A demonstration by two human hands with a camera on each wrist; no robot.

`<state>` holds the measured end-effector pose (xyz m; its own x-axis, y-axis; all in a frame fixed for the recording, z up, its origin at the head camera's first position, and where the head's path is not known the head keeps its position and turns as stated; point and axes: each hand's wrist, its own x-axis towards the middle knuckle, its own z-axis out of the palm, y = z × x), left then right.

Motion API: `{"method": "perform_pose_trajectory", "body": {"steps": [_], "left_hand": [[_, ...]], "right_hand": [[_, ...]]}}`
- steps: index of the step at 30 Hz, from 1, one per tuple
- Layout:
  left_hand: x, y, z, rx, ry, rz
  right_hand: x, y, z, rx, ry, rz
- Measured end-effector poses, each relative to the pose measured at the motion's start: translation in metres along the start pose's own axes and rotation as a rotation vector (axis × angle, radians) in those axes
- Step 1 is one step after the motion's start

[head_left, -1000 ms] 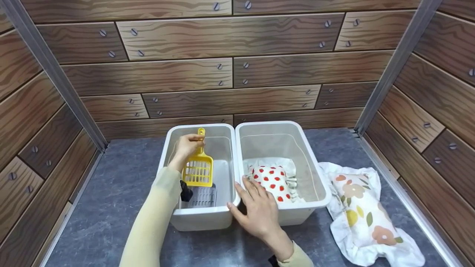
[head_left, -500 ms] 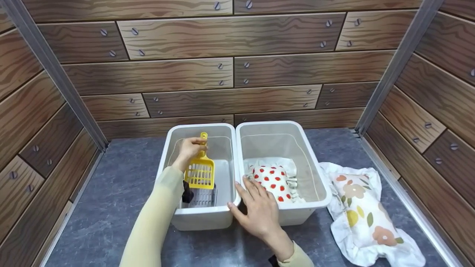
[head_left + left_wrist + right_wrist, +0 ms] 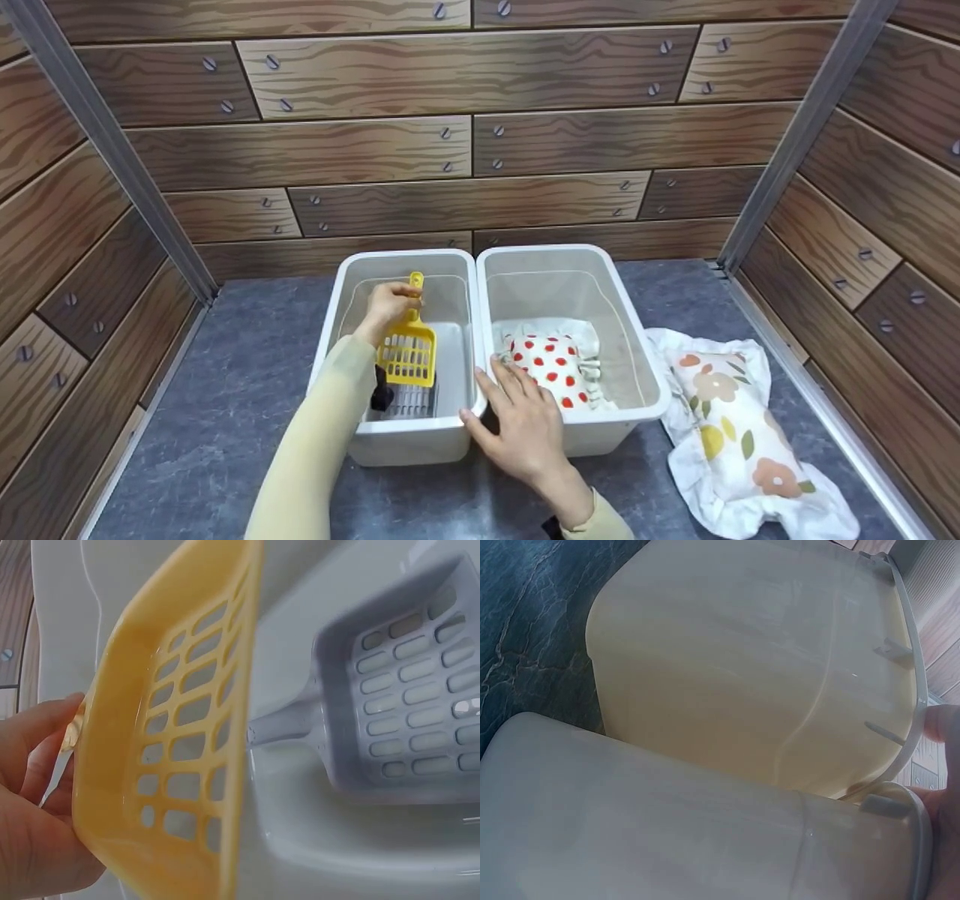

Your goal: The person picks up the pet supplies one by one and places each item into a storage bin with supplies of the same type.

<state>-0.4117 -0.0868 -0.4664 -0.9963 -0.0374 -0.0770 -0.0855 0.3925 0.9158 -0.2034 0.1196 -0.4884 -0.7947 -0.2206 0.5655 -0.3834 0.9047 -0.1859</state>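
In the head view my left hand [image 3: 390, 304] pinches the handle of a yellow slotted litter scoop [image 3: 409, 358] inside the left white bin [image 3: 409, 442]. Beneath it on the bin's floor lies a grey litter scoop [image 3: 412, 402], partly covered by the yellow one. The left wrist view shows the yellow scoop [image 3: 172, 712] tilted above the grey scoop [image 3: 405, 690]. My right hand [image 3: 521, 424] lies with spread fingers over the near rims where the two bins meet. In the right wrist view its fingers [image 3: 939, 724] touch the bin rim.
The right white bin [image 3: 637, 390] holds a small pillow with red strawberries [image 3: 551, 367]. A floral pillow [image 3: 739, 420] with white ruffles lies on the dark tabletop [image 3: 225, 420] to the right. Wood-patterned walls [image 3: 465, 150] enclose the back and sides.
My left hand and the yellow scoop have moved down and slightly right inside the left bin, covering more of the grey scoop. My right hand has stayed put.
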Motion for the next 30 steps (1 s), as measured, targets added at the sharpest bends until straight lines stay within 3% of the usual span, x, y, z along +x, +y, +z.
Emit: {"method": "perform_pose_trajectory", "body": {"steps": [8, 30], "left_hand": [[0.001, -0.003, -0.002, -0.045, 0.000, -0.059], [0.007, -0.013, 0.005, 0.059, -0.016, -0.107]], "right_hand": [[0.000, 0.000, 0.000, 0.000, -0.031, -0.003], [0.001, 0.000, 0.001, -0.010, 0.021, -0.017]]}}
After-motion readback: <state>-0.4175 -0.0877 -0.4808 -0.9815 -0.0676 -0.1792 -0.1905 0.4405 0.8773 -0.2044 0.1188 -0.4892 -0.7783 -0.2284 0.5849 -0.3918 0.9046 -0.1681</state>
